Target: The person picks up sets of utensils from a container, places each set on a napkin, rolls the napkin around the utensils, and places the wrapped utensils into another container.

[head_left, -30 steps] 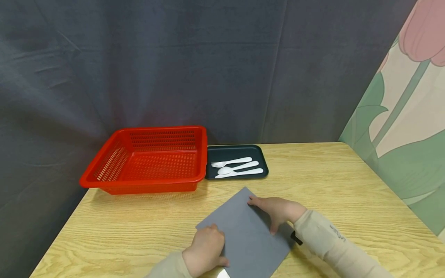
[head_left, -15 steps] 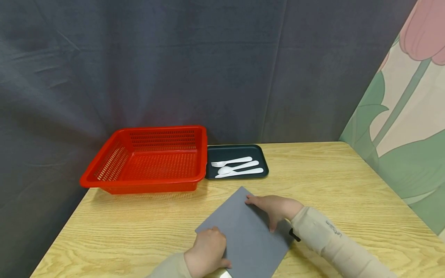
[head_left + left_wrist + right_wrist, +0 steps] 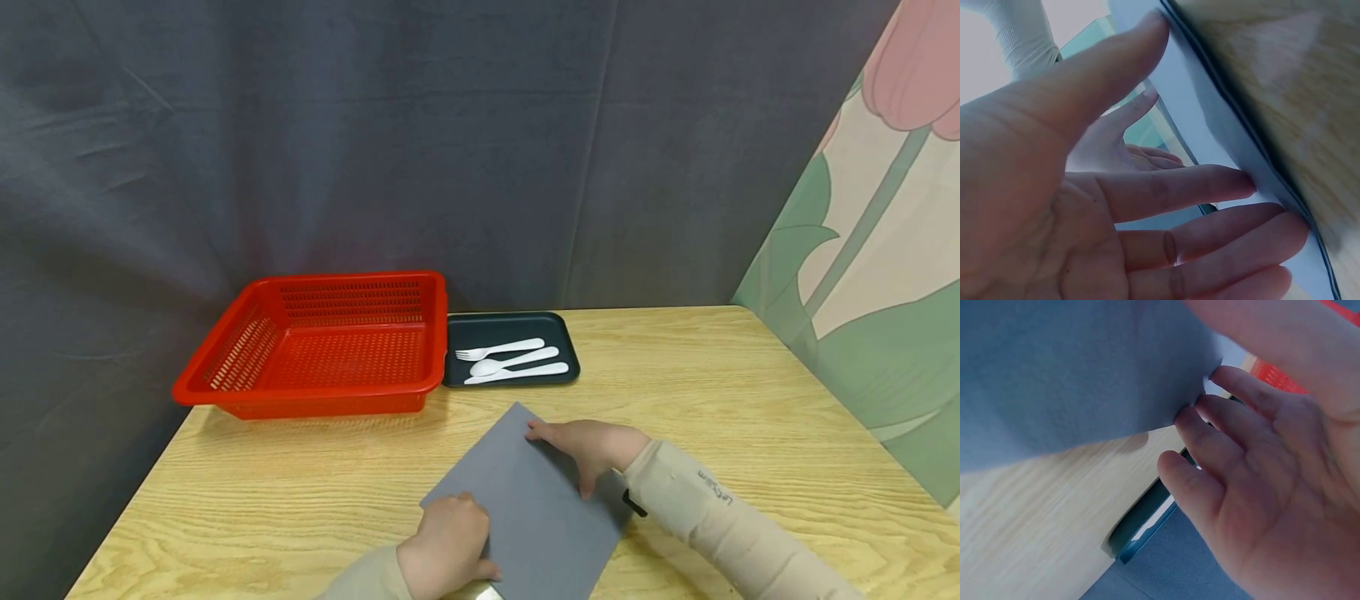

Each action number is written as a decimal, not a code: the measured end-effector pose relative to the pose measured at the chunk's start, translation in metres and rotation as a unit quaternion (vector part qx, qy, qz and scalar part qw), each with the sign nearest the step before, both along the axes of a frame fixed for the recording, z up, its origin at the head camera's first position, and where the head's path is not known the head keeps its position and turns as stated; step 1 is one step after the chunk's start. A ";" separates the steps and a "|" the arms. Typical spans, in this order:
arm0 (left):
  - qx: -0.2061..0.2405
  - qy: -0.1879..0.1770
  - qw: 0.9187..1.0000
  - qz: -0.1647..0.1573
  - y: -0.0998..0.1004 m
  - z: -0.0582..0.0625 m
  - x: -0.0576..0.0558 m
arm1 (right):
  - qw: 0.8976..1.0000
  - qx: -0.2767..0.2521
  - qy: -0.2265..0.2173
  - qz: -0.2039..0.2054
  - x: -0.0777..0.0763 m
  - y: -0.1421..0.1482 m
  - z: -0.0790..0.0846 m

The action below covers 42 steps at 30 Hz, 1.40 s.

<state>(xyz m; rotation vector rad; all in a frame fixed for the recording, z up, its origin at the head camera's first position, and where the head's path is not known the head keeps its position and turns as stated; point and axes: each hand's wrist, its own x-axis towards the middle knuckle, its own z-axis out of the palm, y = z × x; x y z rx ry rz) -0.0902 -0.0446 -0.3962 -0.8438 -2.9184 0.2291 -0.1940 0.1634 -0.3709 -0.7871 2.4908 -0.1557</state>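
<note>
A flat grey sheet (image 3: 536, 517) lies at an angle on the wooden table, one corner pointing toward the back. My left hand (image 3: 448, 542) is at its left edge; in the left wrist view the thumb and fairly straight fingertips touch the sheet along that edge. Across from it, my right hand (image 3: 591, 450) spreads over the upper right edge, thumb apart from the fingers. The right wrist view shows its fingertips (image 3: 1186, 419) right at the sheet's edge. A small white item (image 3: 483, 592) peeks out beneath the left hand, mostly hidden.
Behind the hands stands a red plastic basket (image 3: 322, 400) at the left. Beside it is a dark tray (image 3: 513, 327) bearing a white fork (image 3: 501, 349), spoon (image 3: 516, 362) and knife (image 3: 517, 374). A dark curtain (image 3: 375, 150) hangs behind the table (image 3: 300, 500).
The sheet's far corner has shifted slightly left, with the right hand moving left along with it. My left hand has moved a little to the right and toward me.
</note>
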 end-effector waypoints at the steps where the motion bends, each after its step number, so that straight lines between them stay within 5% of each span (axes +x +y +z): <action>1: 0.001 -0.001 1.000 -0.001 0.000 0.000 0.000 | 1.000 0.001 -0.001 0.001 0.000 0.000 0.000; 13: 0.006 -0.011 1.000 -0.005 -0.002 0.002 -0.001 | 1.000 0.006 -0.008 0.002 -0.001 -0.001 0.000; 23: 0.014 -0.114 0.993 -0.015 -0.010 0.007 -0.017 | 1.000 0.013 0.012 0.016 0.001 0.000 0.000; 35: 0.030 -0.103 0.994 -0.033 -0.013 0.002 -0.019 | 0.985 -0.081 0.144 0.046 0.024 0.018 -0.004; 42: 0.041 -0.107 0.993 -0.037 -0.015 0.004 -0.021 | 0.989 -0.074 0.126 -0.008 0.036 0.028 -0.005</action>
